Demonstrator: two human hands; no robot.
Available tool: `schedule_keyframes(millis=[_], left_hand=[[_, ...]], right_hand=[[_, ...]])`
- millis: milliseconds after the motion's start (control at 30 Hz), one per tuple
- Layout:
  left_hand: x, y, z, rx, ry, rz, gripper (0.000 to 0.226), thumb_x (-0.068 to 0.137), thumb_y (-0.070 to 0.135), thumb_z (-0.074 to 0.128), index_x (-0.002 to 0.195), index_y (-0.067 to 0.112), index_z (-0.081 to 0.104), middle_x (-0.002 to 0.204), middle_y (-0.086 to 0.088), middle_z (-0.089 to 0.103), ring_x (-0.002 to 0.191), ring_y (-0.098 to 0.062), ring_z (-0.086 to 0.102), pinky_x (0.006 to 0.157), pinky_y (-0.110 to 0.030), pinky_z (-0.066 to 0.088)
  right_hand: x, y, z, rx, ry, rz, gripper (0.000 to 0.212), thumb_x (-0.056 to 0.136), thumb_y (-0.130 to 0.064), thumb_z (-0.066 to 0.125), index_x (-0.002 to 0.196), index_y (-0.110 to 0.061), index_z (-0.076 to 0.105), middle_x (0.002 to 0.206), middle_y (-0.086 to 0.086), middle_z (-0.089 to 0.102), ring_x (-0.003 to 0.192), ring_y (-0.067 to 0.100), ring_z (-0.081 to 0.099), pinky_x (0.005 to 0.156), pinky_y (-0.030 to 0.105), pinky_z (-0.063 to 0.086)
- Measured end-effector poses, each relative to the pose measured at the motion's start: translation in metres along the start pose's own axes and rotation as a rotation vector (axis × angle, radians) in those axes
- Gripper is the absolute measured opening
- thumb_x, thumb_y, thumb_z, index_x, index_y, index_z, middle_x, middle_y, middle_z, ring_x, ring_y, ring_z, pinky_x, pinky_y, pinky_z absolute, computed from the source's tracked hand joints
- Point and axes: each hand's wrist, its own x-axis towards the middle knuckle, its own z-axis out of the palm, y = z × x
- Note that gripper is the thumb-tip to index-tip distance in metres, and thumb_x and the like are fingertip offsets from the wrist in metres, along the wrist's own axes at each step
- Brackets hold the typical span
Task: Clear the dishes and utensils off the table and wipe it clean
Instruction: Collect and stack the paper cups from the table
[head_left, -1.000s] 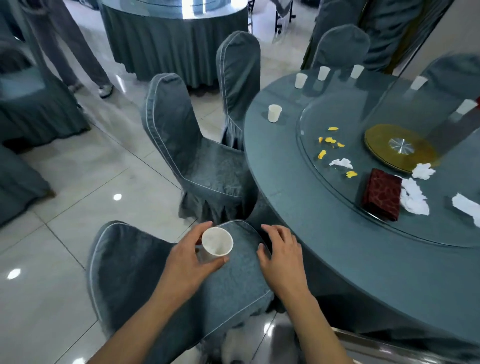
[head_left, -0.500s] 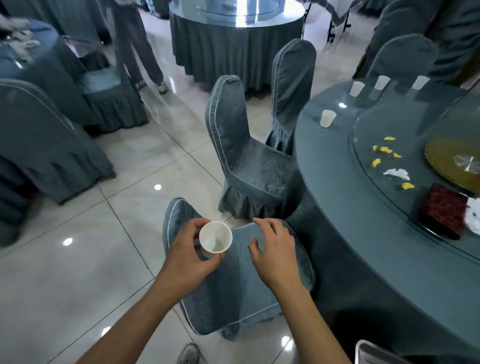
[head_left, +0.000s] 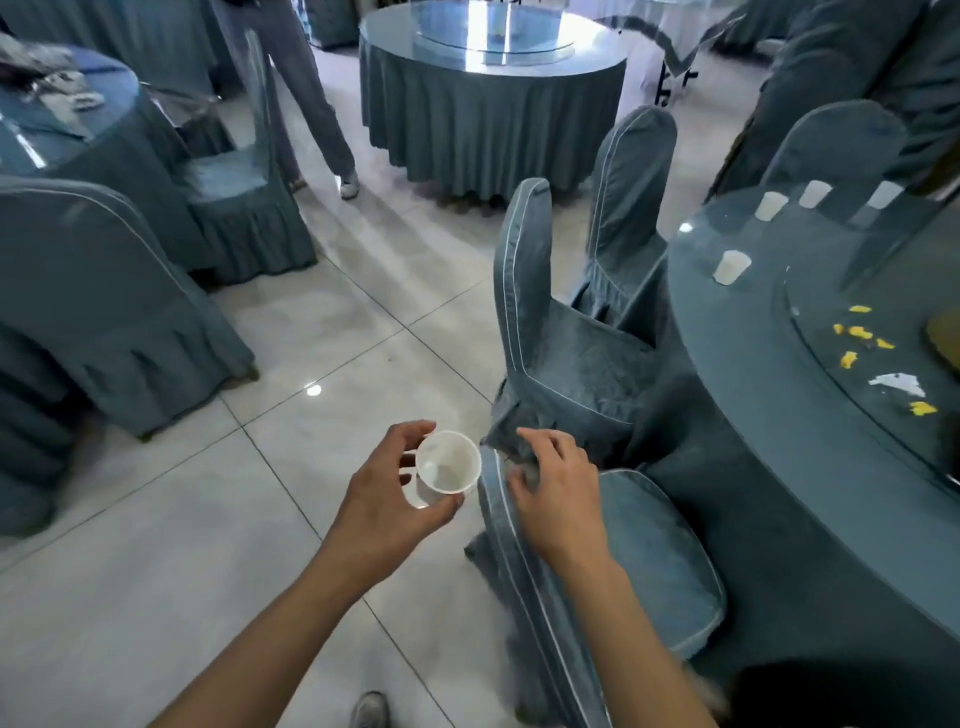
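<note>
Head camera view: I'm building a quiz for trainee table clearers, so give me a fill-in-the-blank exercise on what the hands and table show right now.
1. The left hand holds a white ____.
2. The right hand grips the top of a covered ____.
3. The yellow scraps lie on the glass turntable of the ____.
4. The white cups standing on the round table number ____.

Missing words: cup; chair; round table; four

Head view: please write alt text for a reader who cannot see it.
A person's left hand holds an empty white cup while the right hand grips a covered chair's back. More cups stand on the round table at right.
</note>
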Motion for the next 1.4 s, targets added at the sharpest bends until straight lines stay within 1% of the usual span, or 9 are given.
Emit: schedule_keyframes(millis=[133,233,500,633,800,967,1167,1300,1400], left_hand=[[0.032,-0.029,-0.05,-0.016,-0.028,0.011,0.067,0.072,0.027,0.089,0.125,0.042,0.05,0.12,0.02,0.062,0.109,-0.003,0.061,0.093,-0.023,0.053],[0.06,-0.044,-0.074,-0.014,-0.042,0.008,0.067,0.073,0.028,0.089,0.125,0.042,0.05,0.12,0.022,0.061,0.109,-0.002,0.061,0.091,-0.02,0.051],[0.168,-0.064,-0.093,-0.005,-0.1,0.006,0.063,0.074,0.026,0.089,0.122,0.043,0.051,0.12,0.021,0.062,0.11,-0.002,0.061,0.091,-0.019,0.05],[0.238,-0.061,-0.089,0.033,-0.141,0.014,0.064,0.074,0.027,0.088,0.122,0.044,0.05,0.12,0.021,0.062,0.11,-0.001,0.06,0.092,-0.02,0.051],[0.323,-0.043,-0.08,0.023,-0.185,0.043,0.061,0.073,0.027,0.089,0.119,0.043,0.052,0.118,0.022,0.063,0.11,-0.002,0.06,0.092,-0.022,0.052],[0.399,-0.025,-0.067,0.019,-0.232,0.071,0.062,0.073,0.027,0.09,0.12,0.041,0.052,0.119,0.02,0.062,0.11,-0.006,0.06,0.093,-0.023,0.051],[0.506,-0.004,-0.038,-0.008,-0.344,0.162,0.058,0.073,0.023,0.089,0.115,0.041,0.053,0.114,0.022,0.064,0.105,0.003,0.059,0.084,-0.007,0.044],[0.579,0.01,-0.018,-0.009,-0.453,0.229,0.058,0.073,0.023,0.089,0.114,0.041,0.053,0.114,0.023,0.063,0.106,0.002,0.059,0.084,-0.008,0.044],[0.63,0.024,0.003,0.024,-0.538,0.294,0.062,0.072,0.026,0.089,0.118,0.042,0.051,0.116,0.023,0.062,0.108,0.002,0.057,0.083,-0.004,0.043]], right_hand=[[0.022,-0.047,0.032,-0.011,0.001,0.043,0.042,0.094,-0.029,0.059,0.136,-0.029,0.054,0.132,-0.007,0.051,0.118,0.017,0.048,0.101,0.036,0.037],[0.041,-0.069,0.045,-0.029,-0.002,0.061,0.044,0.092,-0.028,0.06,0.136,-0.029,0.054,0.131,-0.008,0.051,0.116,0.017,0.048,0.1,0.035,0.036],[0.134,-0.074,0.075,-0.019,0.021,0.124,0.044,0.092,-0.028,0.06,0.135,-0.028,0.054,0.129,-0.006,0.051,0.114,0.019,0.05,0.101,0.039,0.038],[0.199,-0.068,0.086,0.017,0.022,0.174,0.045,0.094,-0.03,0.058,0.138,-0.03,0.051,0.132,-0.008,0.049,0.12,0.016,0.047,0.107,0.039,0.035],[0.276,-0.061,0.086,0.056,0.05,0.192,0.043,0.094,-0.03,0.058,0.136,-0.031,0.051,0.131,-0.011,0.048,0.119,0.013,0.047,0.106,0.036,0.035],[0.342,-0.049,0.078,0.0,0.071,0.209,0.042,0.096,-0.031,0.054,0.139,-0.03,0.05,0.131,-0.009,0.048,0.119,0.014,0.046,0.106,0.034,0.035],[0.424,-0.014,0.075,-0.046,0.16,0.322,0.043,0.092,-0.029,0.059,0.135,-0.027,0.055,0.128,-0.006,0.052,0.113,0.019,0.051,0.097,0.037,0.037],[0.475,0.001,0.072,-0.069,0.228,0.413,0.042,0.09,-0.027,0.063,0.132,-0.026,0.058,0.128,-0.004,0.054,0.111,0.022,0.055,0.094,0.041,0.042],[0.503,0.014,0.065,-0.075,0.3,0.468,0.041,0.089,-0.025,0.065,0.13,-0.026,0.059,0.126,-0.004,0.055,0.111,0.022,0.056,0.091,0.042,0.043]])
